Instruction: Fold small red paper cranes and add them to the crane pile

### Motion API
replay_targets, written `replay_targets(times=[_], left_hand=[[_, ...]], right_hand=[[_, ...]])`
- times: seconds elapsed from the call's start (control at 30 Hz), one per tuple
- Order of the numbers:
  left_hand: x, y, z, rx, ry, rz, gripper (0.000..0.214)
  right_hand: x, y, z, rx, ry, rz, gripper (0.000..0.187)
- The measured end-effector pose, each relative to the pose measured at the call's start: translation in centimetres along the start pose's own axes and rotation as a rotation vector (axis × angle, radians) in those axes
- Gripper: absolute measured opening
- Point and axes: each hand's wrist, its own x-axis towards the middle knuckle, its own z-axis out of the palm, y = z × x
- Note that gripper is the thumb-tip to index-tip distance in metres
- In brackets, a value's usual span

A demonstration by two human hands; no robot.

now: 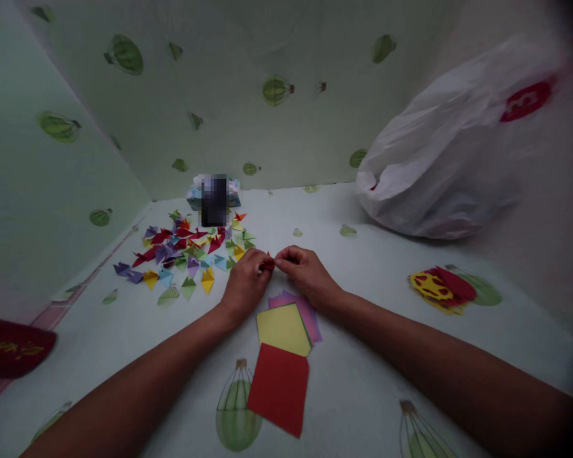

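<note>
Between my fingertips is a small piece of folded red paper (268, 256), mostly hidden by the hands. My left hand (249, 280) pinches it from the left. My right hand (305, 270) meets it with thumb and forefinger pressed together at its right end. Below the hands lie square paper sheets: a red sheet (281, 388) nearest me, a yellow sheet (282, 327) partly under it, and purple sheets (310, 318) behind. Left of my left hand spreads a pile of folded paper cranes (191, 248) in red, purple, yellow, green and blue.
A tissue box (194, 194) stands behind the cranes, with a pixelated dark patch before it. A large white plastic bag (439, 146) rests at the back right. Red and yellow cut-outs (442, 287) lie to the right. A dark red object (14, 346) sits at the left edge.
</note>
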Motion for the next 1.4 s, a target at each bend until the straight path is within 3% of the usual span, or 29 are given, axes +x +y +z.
replay_targets(times=[0.37,0.57,0.9,1.17,1.4], left_hand=[[0.1,-0.2,0.0,-0.010,0.059,-0.055,0.020],[0.1,-0.1,-0.1,0.019,0.045,-0.012,0.017],[-0.2,0.1,0.1,0.050,0.038,0.049,0.015],[0.0,0.0,0.0,0.016,0.026,-0.049,0.016],[0.1,-0.1,-0.2,0.002,0.005,-0.124,0.013]], right_hand=[[0.3,0.4,-0.2,-0.053,0.011,-0.025,0.011],[0.1,0.0,-0.3,-0.054,-0.004,-0.042,0.009],[-0.2,-0.3,0.1,0.090,-0.037,0.062,0.015],[-0.2,-0.6,0.1,0.081,-0.025,0.102,0.015],[0.4,0.2,-0.1,-0.085,0.039,0.045,0.009]])
